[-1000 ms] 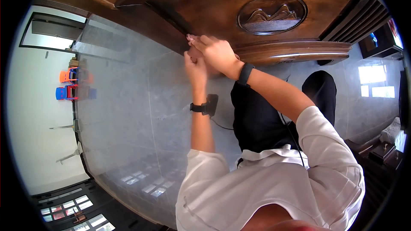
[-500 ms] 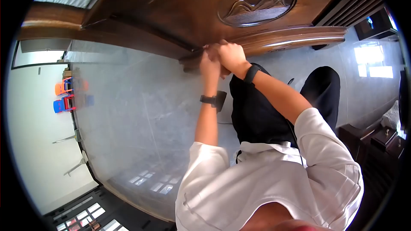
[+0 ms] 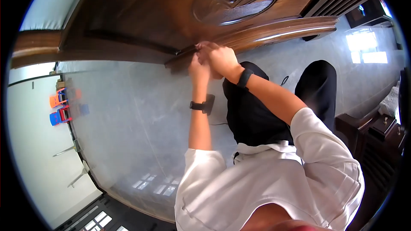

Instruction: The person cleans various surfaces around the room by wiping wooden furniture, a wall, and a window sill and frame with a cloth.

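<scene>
Both my hands are together at the lower left corner of a dark brown wooden panel [image 3: 150, 13], which has a raised ledge [image 3: 278, 38] along its bottom. My left hand [image 3: 198, 69] is closed, its fingers bent up toward the ledge's end. Against it lies my right hand [image 3: 221, 60], fingers curled over and partly covering the left fingers. What the fingers hold, if anything, is hidden and slightly blurred. An oval carving of mountain shapes [image 3: 237, 0] sits on the panel above the hands. Each wrist wears a black band.
Grey shiny floor [image 3: 132, 115] stretches below and left of the panel. My knees in black trousers [image 3: 319, 90] are close under the ledge. Small orange [image 3: 56, 99] and blue [image 3: 55, 118] chairs stand by the left wall. Dark wooden furniture [image 3: 376, 145] is at the right.
The view has shifted, so the panel and both hands appear further left. My hands stay together at the panel's corner, with the fingers slightly rearranged.
</scene>
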A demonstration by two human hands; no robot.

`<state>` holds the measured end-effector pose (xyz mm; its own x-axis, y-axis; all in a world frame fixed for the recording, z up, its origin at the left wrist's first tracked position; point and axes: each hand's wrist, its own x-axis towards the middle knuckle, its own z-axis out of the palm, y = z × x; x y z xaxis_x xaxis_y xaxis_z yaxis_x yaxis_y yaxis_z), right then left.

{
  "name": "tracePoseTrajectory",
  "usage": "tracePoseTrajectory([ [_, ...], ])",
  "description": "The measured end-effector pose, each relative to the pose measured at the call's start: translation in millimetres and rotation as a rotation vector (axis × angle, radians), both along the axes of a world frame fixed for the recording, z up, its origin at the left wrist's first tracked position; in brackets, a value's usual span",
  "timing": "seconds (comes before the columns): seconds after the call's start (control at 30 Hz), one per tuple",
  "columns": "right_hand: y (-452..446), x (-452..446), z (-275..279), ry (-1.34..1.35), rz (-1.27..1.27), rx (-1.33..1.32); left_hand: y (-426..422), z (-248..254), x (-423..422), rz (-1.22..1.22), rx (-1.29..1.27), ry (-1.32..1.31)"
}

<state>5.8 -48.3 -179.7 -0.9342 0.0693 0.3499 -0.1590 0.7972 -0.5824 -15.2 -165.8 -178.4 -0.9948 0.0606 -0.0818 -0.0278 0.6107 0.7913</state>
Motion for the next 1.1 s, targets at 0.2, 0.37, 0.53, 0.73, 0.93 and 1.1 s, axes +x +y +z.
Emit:
tracePoseTrajectory([
  [0.2, 55, 10, 18, -0.125, -0.052, -0.022, 56, 29, 4, -0.096, -0.079, -0.065],
  [0.37, 116, 34, 35, -0.075, -0.156, -0.098, 119, 36, 13, -0.184, -0.176, -0.044],
  [0.53, 186, 58, 32, -0.087, -0.299, -0.212, 203, 50, 32, -0.242, -0.211, -0.035],
  [0.73, 268, 82, 18, -0.054, -0.449, -0.180, 293, 44, 49, -0.342, -0.221, -0.052],
  [0.93, 310, 94, 14, -0.087, -0.489, -0.162, 339, 52, 55, -0.419, -0.231, -0.132],
  [1.1, 302, 93, 6, 0.049, -0.517, -0.208, 333, 38, 55, -0.421, -0.267, 0.006],
])
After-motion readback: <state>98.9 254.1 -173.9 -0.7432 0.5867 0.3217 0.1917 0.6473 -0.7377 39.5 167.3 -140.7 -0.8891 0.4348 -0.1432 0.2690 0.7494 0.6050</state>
